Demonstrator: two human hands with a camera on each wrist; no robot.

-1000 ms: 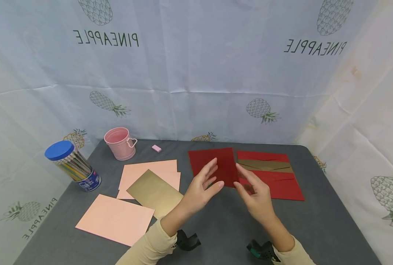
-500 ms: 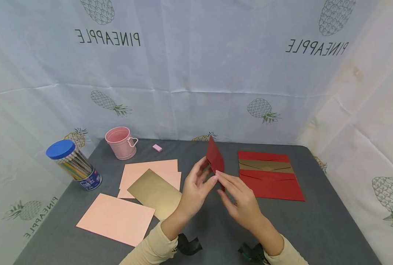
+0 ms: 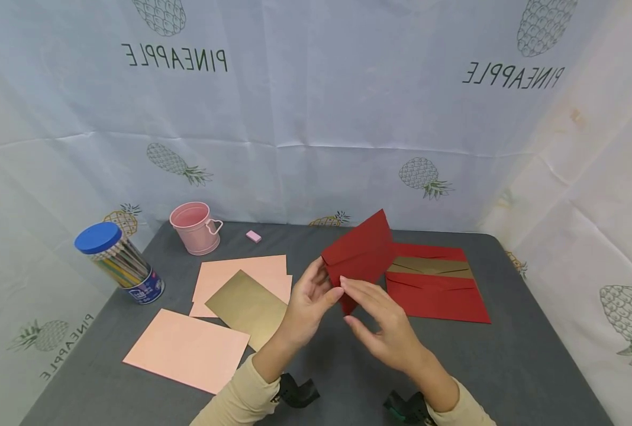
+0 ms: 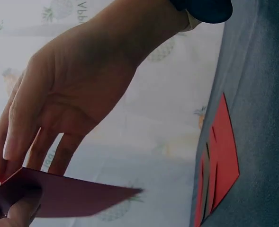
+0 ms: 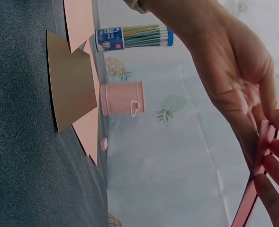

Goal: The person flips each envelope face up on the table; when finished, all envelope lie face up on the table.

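A red envelope (image 3: 364,248) is held tilted above the table, flap side toward the head camera. My left hand (image 3: 305,305) grips its lower left part, thumb in front and fingers behind. My right hand (image 3: 385,322) pinches at the lower corner, its index fingertip beside the left thumb. In the left wrist view the envelope (image 4: 77,194) lies below the left palm, with fingertips of the right hand around its near end. The right wrist view shows the envelope (image 5: 253,189) almost edge-on, left fingers along one side.
Red envelopes (image 3: 438,302) and a gold envelope (image 3: 433,267) lie overlapped at right. On the left are pink envelopes (image 3: 188,349) and a gold one (image 3: 249,307). Behind them stand a pencil tub (image 3: 119,260), a pink bucket (image 3: 196,231) and a pink eraser (image 3: 253,236).
The red envelope has turned from its plain face, through edge-on, to its flap side, and rises higher. My right hand has moved left, close to the left hand.
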